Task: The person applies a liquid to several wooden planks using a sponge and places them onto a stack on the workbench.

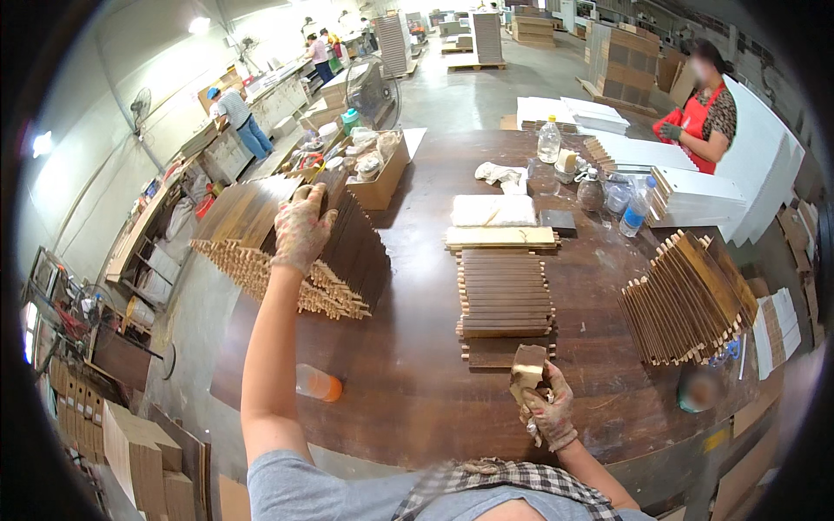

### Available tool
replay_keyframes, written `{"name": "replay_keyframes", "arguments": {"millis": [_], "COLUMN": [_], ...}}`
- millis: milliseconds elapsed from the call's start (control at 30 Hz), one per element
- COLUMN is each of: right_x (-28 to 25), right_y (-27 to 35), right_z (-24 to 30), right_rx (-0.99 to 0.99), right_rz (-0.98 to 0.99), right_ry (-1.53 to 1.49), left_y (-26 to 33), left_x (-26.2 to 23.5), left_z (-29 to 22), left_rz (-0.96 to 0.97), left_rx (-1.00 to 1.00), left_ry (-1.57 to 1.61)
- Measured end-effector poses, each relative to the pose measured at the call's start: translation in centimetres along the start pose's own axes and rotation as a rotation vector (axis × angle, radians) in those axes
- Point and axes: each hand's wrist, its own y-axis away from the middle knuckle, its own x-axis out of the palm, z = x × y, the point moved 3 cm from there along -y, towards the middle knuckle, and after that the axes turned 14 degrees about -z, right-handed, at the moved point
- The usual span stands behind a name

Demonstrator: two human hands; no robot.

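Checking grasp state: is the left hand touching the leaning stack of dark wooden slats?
Touching. The head view shows the left hand resting on top of the leaning stack of dark wooden slats.

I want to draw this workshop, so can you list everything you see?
Round table: one, dark brown, centre.
Slat stacks: three, dark brown with pale pegs; left, middle, right.
Wooden box: one, tan, far left of the table.
Plastic bottles: several, clear, far side.
Orange bottle: one, near edge.
White panels: stacks, far right.
Co-worker: one, red apron, far right.
Left hand: gloved, on the left stack.
Right hand: gloved, holding a tan block.
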Motion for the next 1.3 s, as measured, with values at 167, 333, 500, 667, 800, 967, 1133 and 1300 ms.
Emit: {"name": "replay_keyframes", "arguments": {"millis": [167,333,500,667,800,967,1133,1300], "right_x": [-0.5,1.7,2.1,-0.4,0.7,1.6,2.0,1.3], "right_y": [-0.9,-1.5,-0.7,-0.3,0.8,1.3,1.7,2.0], "right_z": [-1.3,-0.7,1.1,-0.8,-1.2,-0.6,-0.8,-0.3], "right_rx": [0.099,0.05,0.131,0.128,0.09,0.176,0.164,0.206], "right_rz": [-0.047,0.028,0.039,0.035,-0.016,0.059,0.057,0.049], "right_ry": [-0.232,-0.322,-0.314,-0.211,-0.108,-0.045,-0.035,-0.067], "left_y": [5.2,16.4,25.8,29.6,32.1,33.0,33.7,24.2], "left_x": [-2.4,1.3,5.0,7.0,6.0,2.2,3.9,1.0], "left_z": [-4.7,-13.2,-14.0,-9.8,-9.1,-12.2,-11.1,-9.6], "left_rz": [0.198,0.704,0.736,0.617,0.556,0.473,0.513,0.175], "left_rx": [-0.684,-1.155,-1.166,-0.575,-0.117,0.097,-0.019,-0.006], "left_ry": [1.655,2.1,1.808,1.181,0.55,0.336,0.368,0.435]}}
